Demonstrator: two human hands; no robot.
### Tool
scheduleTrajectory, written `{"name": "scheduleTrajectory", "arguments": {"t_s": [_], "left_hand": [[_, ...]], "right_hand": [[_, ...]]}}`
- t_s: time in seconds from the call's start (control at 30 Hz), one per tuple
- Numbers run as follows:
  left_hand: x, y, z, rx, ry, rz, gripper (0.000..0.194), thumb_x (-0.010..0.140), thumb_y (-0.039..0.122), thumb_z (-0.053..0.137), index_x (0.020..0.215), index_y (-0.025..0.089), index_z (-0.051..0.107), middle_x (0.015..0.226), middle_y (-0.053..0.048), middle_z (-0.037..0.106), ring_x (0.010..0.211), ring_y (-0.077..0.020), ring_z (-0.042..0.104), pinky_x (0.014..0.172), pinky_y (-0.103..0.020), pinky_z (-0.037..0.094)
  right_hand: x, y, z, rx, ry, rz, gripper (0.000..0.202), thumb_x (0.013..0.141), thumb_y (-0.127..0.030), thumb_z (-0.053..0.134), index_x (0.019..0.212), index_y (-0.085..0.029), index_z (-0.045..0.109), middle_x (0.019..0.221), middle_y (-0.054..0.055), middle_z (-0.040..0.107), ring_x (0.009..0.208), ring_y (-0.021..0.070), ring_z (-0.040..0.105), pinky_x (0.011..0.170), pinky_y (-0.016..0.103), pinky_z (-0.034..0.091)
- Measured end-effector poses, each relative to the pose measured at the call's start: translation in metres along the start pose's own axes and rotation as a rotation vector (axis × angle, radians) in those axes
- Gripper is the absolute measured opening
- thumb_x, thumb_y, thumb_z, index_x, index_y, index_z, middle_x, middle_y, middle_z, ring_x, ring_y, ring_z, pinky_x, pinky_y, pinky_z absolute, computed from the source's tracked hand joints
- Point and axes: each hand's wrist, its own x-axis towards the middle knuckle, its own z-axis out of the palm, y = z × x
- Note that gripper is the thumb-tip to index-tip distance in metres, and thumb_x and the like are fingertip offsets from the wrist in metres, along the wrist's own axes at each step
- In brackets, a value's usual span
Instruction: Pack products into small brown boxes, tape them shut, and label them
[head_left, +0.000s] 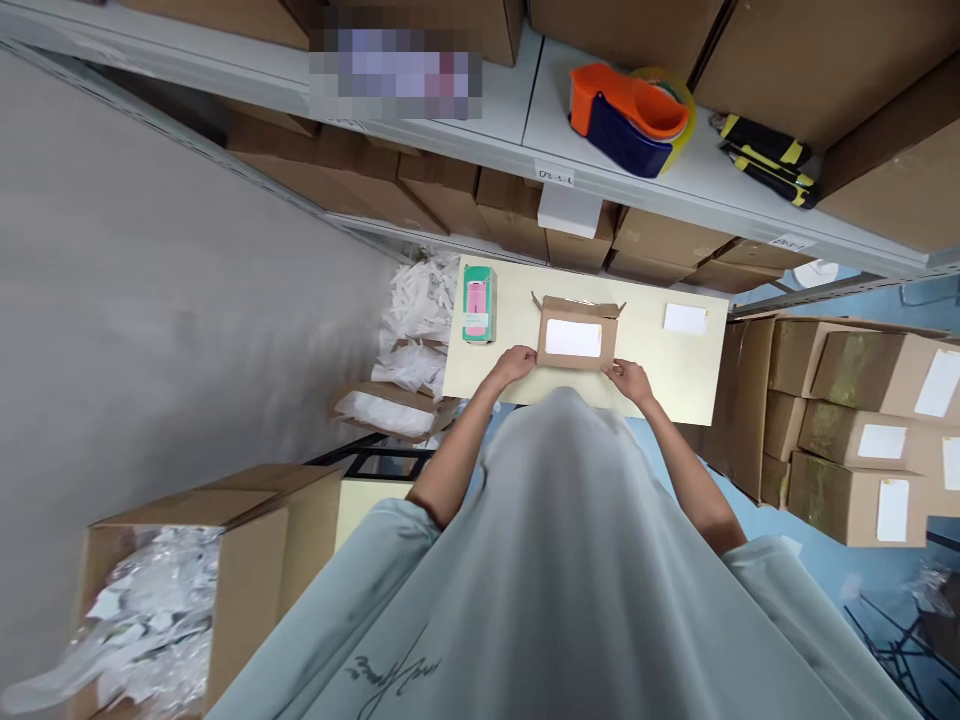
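The person's left hand (517, 364) has its fingers closed on the near left corner of a small cardboard box (576, 314), and the right hand (631, 380) pinches the near right corner. That box sits about midway along the cream bench (660, 375), small flaps sticking out at its far corners. Over by the bench's left edge lies a green-and-pink box (478, 305); near the right edge, a white label (685, 318).

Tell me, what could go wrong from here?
Side flaps stick out from the cardboard box, so anything inside might spill if it tips. The green-and-pink box sits near the table's left edge and could get knocked off. The tape dispenser lies close to the shelf's front edge and might fall.
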Motion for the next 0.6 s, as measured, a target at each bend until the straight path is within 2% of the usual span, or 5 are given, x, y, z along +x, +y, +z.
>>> {"name": "scheduleTrajectory", "arguments": {"t_s": [0.13, 0.27, 0.37, 0.47, 0.6], "left_hand": [[0.012, 0.014, -0.013, 0.008, -0.036, -0.019, 0.009, 0.077, 0.023, 0.072, 0.081, 0.02, 0.079, 0.107, -0.015, 0.088, 0.116, -0.0373, 0.081, 0.103, -0.038, 0.06], [0.024, 0.034, -0.021, -0.051, 0.088, -0.021, 0.044, 0.083, 0.025, 0.072, 0.125, 0.014, 0.079, 0.141, -0.023, 0.08, 0.142, -0.0399, 0.073, 0.119, -0.043, 0.055], [0.031, 0.051, -0.024, -0.136, 0.123, 0.014, 0.056, 0.094, 0.026, 0.065, 0.148, 0.012, 0.067, 0.147, -0.022, 0.078, 0.141, -0.0338, 0.074, 0.119, -0.042, 0.057], [0.025, 0.06, -0.025, -0.209, 0.144, 0.063, 0.054, 0.098, 0.028, 0.063, 0.151, 0.015, 0.064, 0.147, -0.019, 0.08, 0.138, -0.0315, 0.076, 0.12, -0.042, 0.057], [-0.005, 0.054, -0.023, -0.417, 0.243, 0.213, 0.045, 0.099, 0.046, 0.074, 0.135, 0.018, 0.069, 0.14, -0.016, 0.081, 0.133, -0.0298, 0.077, 0.119, -0.044, 0.059]], "right_hand": [[0.016, -0.007, -0.008, -0.004, -0.004, 0.044, 0.042, 0.096, -0.046, 0.086, 0.131, -0.022, 0.082, 0.12, 0.01, 0.09, 0.128, 0.033, 0.083, 0.112, 0.041, 0.063], [0.036, -0.022, -0.02, 0.216, 0.084, 0.05, 0.075, 0.095, -0.047, 0.087, 0.157, -0.01, 0.065, 0.15, 0.021, 0.078, 0.145, 0.0346, 0.074, 0.123, 0.046, 0.058], [0.045, -0.034, -0.025, 0.388, 0.125, 0.034, 0.078, 0.104, -0.049, 0.076, 0.167, -0.007, 0.054, 0.152, 0.02, 0.077, 0.148, 0.0315, 0.072, 0.127, 0.047, 0.057], [0.04, -0.038, -0.025, 0.457, 0.17, -0.024, 0.083, 0.1, -0.056, 0.08, 0.165, -0.011, 0.055, 0.154, 0.019, 0.076, 0.151, 0.0324, 0.07, 0.13, 0.049, 0.054], [0.013, -0.029, -0.019, 0.597, 0.259, -0.211, 0.088, 0.088, -0.076, 0.083, 0.151, -0.016, 0.065, 0.157, 0.022, 0.073, 0.146, 0.0344, 0.072, 0.123, 0.049, 0.06]]}}
